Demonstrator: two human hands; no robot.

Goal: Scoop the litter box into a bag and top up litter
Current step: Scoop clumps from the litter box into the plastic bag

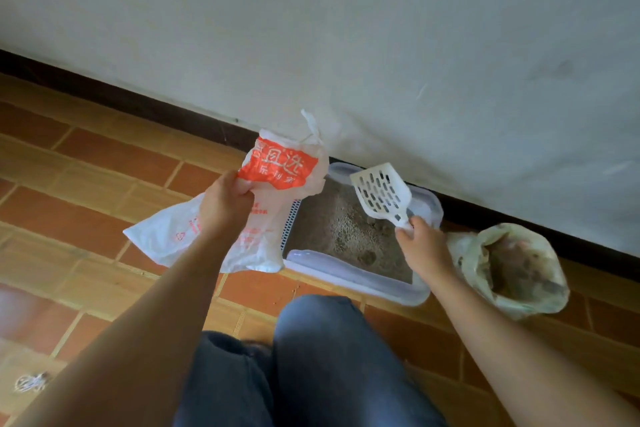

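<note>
A pale litter box (349, 276) sits on the floor against the wall, holding grey-brown litter (341, 229) with a dark clump near its front. My left hand (225, 204) grips a white plastic bag (273, 184) with orange print, raised just left of the box. My right hand (420, 246) holds the handle of a white slotted scoop (381, 192). The scoop's blade hangs empty above the litter. An open bag of litter (512, 270) stands to the right of the box.
The floor is orange-brown tile (104, 177), and a white wall with a dark skirting board (138, 104) runs behind the box. My knees in blue jeans (322, 364) are just in front of it. A small crumpled white object (31, 383) lies at the lower left.
</note>
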